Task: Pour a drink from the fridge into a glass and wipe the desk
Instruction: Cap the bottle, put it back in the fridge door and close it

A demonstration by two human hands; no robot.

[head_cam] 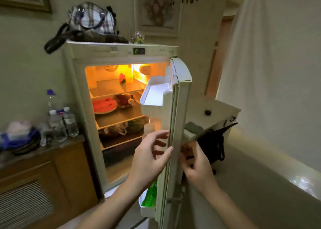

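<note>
Fridge open, drink not out yet

In the middle of the frame the fridge door (178, 107) stands open. The left hand (149, 159), fingers spread and empty, reaches toward a pale bottle (149, 129) in the door. The right hand (198, 166) grips the door edge. Pouring and wiping are left.

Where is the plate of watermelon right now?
The watermelon plate sits on the fridge's middle shelf, left side, beside a dark bowl.

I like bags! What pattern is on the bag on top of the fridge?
The bag is plaid, white with dark stripes, in the head view.
</note>
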